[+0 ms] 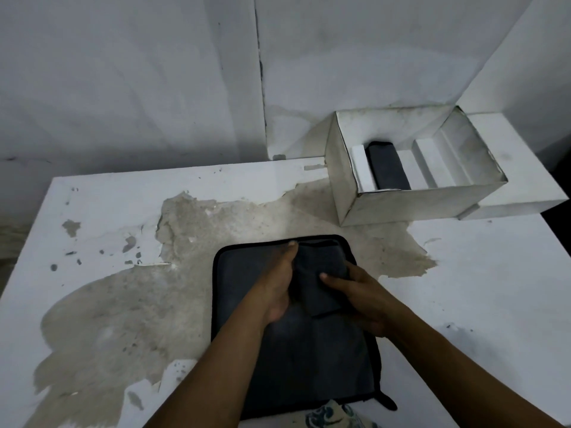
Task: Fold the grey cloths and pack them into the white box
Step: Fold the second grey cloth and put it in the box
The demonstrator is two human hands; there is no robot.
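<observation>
Left grip (279, 291) and right grip (361, 301) on opposite edges of folded grey cloth (315, 273).

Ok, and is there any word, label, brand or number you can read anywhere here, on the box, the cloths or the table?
No readable text anywhere.
On the white box: blank walls, only smudges.
On the folded grey cloth gripped by the right hand, the flat grey cloth under it, and the cloth in the box: no tag or print shows.
On the table: stains only.
On the patterned fabric at the bottom edge: no letters.
</observation>
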